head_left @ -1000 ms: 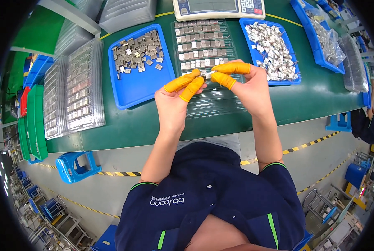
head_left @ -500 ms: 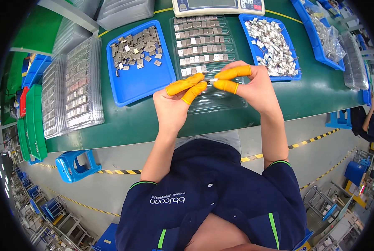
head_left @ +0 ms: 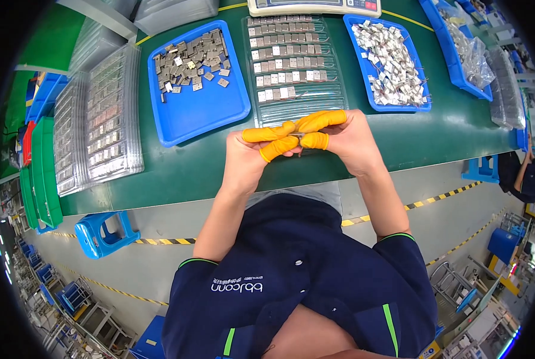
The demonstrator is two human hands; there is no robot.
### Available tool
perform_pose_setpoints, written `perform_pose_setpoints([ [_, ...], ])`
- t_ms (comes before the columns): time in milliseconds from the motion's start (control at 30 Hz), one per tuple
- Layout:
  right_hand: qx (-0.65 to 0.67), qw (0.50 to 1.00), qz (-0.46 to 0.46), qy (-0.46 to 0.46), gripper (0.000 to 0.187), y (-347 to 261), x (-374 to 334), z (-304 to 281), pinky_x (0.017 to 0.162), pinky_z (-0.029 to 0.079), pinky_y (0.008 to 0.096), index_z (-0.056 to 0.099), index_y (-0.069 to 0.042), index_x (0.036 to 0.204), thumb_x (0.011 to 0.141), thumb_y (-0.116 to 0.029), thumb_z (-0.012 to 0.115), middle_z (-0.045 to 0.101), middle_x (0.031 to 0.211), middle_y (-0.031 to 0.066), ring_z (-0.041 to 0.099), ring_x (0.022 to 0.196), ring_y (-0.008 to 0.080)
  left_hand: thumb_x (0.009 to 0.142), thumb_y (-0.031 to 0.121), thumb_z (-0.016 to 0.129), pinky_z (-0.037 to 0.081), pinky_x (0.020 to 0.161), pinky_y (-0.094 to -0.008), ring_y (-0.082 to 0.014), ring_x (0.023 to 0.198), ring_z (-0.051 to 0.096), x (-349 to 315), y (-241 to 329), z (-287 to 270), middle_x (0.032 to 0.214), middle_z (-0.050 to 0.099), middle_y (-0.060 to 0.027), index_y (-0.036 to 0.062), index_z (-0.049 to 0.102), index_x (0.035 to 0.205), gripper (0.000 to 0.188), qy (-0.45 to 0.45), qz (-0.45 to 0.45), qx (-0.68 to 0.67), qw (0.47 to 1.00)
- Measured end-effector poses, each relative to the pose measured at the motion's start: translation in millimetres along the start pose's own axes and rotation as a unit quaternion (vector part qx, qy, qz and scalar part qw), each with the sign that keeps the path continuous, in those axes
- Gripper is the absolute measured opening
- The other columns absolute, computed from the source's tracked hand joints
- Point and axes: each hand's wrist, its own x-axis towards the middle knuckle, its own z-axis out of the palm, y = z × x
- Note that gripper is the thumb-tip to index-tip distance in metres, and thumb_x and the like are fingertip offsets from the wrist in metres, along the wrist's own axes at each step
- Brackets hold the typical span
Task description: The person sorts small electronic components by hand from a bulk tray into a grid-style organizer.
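Observation:
My left hand and my right hand meet over the near end of a clear plastic tray, in yellow finger cots. Between their pinched fingertips is a small metal USB connector, mostly covered by the fingers. Whether it is one piece or two pressed together cannot be made out. Rows of similar USB connectors lie in the tray beyond my hands. To the left, a blue tray carries loose metal USB shells. White connector pieces with leads fill a blue tray on the right.
A scale stands at the far edge of the green table. Stacked clear trays lie at the left, beside green bins. Another blue bin holds plastic bags at the far right. A blue stool stands below the table.
Both hands have moved nearer to my body and closer together. The white part seen between the fingertips before is now covered.

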Motion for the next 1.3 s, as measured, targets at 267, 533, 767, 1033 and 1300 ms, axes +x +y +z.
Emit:
perform_pose_setpoints([
  [267,-0.055,0.996,-0.041,0.062,0.017,4,8,10,0.08,0.048,0.027,0.065,0.005,0.087,0.071,0.001,0.069,0.064,0.092,0.0112,0.061,0.085,0.0165,0.078,-0.002,0.064,0.051,0.078,-0.0276,-0.0188,0.083,0.063,4,0,-4,0.093,0.064,-0.0136,-0.0068,0.06,0.103,0.026,0.043,0.056,0.065,0.995],
  [533,-0.585,0.686,-0.372,0.22,0.015,5,42,-23,0.094,0.037,0.0388,0.07,-0.01,0.076,0.061,-0.01,0.072,0.065,0.082,0.0013,0.058,0.086,0.0194,0.085,0.006,0.057,0.046,0.084,-0.0292,-0.0185,0.097,0.059,11,25,-45,0.106,0.061,-0.0107,-0.002,0.058,0.108,0.024,0.151,0.136,0.121,0.972],
  [767,-0.631,0.655,-0.365,0.198,0.012,14,45,-18,0.099,0.03,0.0409,0.071,-0.012,0.073,0.061,-0.008,0.068,0.063,0.089,-0.0024,0.051,0.101,0.018,0.086,0.009,0.057,0.046,0.08,-0.0247,-0.0156,0.092,0.06,15,53,-80,0.098,0.064,-0.0109,-0.0035,0.06,0.104,0.022,0.177,0.155,0.252,0.939],
  [1033,-0.588,0.711,-0.256,0.288,0.016,-17,37,-65,0.079,0.043,0.0366,0.07,-0.009,0.087,0.071,-0.011,0.067,0.064,0.087,0.0105,0.057,0.086,0.0261,0.084,0.01,0.06,0.047,0.074,-0.0237,-0.0144,0.087,0.061,31,59,-87,0.096,0.065,-0.0101,-0.0024,0.062,0.103,0.023,0.134,0.144,0.312,0.929],
  [1300,-0.645,0.714,-0.171,0.214,0.023,-29,17,-112,0.07,0.046,0.0381,0.066,-0.002,0.091,0.07,0.002,0.058,0.06,0.089,0.0183,0.058,0.078,0.0319,0.071,0.016,0.071,0.046,0.06,-0.027,-0.0161,0.063,0.057,64,57,-86,0.08,0.065,-0.0104,0.0065,0.068,0.093,0.024,0.119,0.136,0.568,0.803],
])
